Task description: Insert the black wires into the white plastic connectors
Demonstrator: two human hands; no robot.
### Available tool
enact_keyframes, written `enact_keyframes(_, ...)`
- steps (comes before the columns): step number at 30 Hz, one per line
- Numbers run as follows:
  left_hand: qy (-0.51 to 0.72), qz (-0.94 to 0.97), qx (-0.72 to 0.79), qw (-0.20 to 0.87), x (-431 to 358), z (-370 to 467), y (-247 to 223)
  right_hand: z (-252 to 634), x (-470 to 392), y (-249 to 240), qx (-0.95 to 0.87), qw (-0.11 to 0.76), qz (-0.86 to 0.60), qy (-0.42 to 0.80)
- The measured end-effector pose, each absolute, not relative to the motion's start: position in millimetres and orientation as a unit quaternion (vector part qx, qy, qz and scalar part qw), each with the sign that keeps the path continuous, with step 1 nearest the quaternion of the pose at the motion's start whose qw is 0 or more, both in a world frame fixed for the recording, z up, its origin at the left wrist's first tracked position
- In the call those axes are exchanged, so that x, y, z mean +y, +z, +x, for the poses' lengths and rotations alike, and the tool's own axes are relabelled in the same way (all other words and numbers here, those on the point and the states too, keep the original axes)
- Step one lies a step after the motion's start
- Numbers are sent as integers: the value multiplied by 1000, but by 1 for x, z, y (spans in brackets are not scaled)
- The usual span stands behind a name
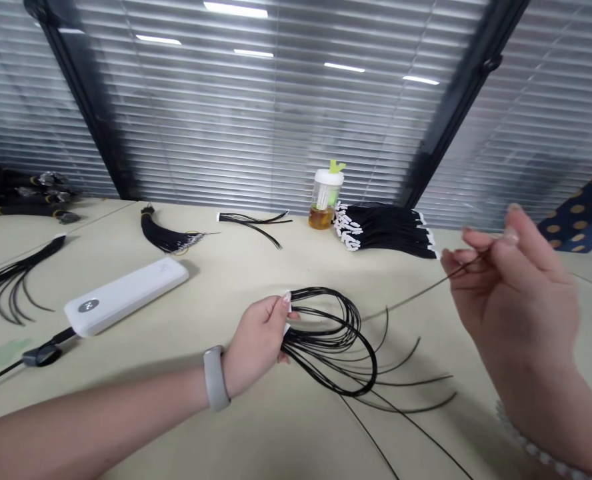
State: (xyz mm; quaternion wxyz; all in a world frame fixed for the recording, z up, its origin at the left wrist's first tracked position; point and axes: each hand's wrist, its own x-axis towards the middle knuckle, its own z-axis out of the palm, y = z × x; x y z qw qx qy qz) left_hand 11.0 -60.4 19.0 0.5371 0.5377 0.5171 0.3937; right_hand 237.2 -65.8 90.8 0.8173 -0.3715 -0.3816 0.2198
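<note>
My left hand [263, 327], with a grey band on the wrist, is closed on the white connector end of a looped bundle of black wires [349, 340]. The bundle curls to the right of the fingers, and several loose wire ends fan out from it. One thin wire [421, 293] runs from the bundle up to my right hand [516, 287], which pinches it between thumb and fingers. That hand is raised on the right and slightly blurred, with a beaded bracelet at the wrist.
Behind stand a lidded jar of amber liquid [322, 203] and a pile of black wires with white connectors [386, 228]. A white power bank [129, 295] lies left, near a tied wire bundle [169, 232], a short connector piece [251, 220] and more black wires [19, 273]. Blinds close off the back.
</note>
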Motion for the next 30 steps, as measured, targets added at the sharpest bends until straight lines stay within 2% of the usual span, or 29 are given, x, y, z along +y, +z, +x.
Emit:
enact_keyframes(4,401,532,510,544,-60,10,17,229,-63,78,-392,748,-434,314)
enact_keyframes(7,402,528,510,547,-60,10,17,224,-62,66,-423,673,-494,352)
enact_keyframes(9,403,522,514,548,-60,10,18,223,-61,62,-428,655,-504,367)
enact_keyframes(15,407,513,518,550,-59,11,18,238,-54,63,-351,749,-433,359)
enact_keyframes(20,400,526,502,558,-59,12,17,241,-53,64,-320,735,-437,408)
enact_keyframes(25,405,523,508,552,-60,12,19,228,-66,76,-337,799,-386,315)
enact_keyframes(28,402,522,508,555,-60,12,19,218,-71,74,-352,781,-401,324)
enact_keyframes(30,403,528,503,553,-60,11,18,210,-71,66,-385,736,-451,325)
